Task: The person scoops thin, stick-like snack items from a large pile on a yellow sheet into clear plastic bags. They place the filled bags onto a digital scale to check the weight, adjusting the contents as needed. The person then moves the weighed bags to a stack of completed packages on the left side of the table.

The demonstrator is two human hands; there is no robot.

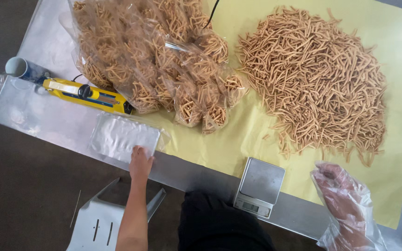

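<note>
At the far left edge of the metal table [33,118] stands a pale cup [16,66], and just beside it lies a yellow bag sealer [87,94] with a black knob, angled down toward the right. Behind the sealer sits a heap of filled clear bags [164,56], each packed with thin, golden-brown fried snack sticks; the heap spills onto a sheet of yellow paper [219,148] that covers most of the table.

In front of the sealer lies a flat stack of empty clear bags [122,136], near the table's front edge. The left hand [140,162] rests on the near right corner of this stack, bare, fingers held together and pressed down on the plastic; whether they pinch a single bag cannot be told. Below the table edge, on the dark floor, stands a grey plastic stool [101,223].

Further right, a small silver kitchen scale [260,183] sits at the front edge of the table, its platform bare, partly on the yellow paper. Behind it and to the right spreads 1 big loose pile of snack sticks [317,83] on the paper.

At the far right, the right hand [343,200] wears a loose clear plastic glove and hovers above the paper's near edge, just short of the pile, fingers curled slightly apart, gripping nothing.
</note>
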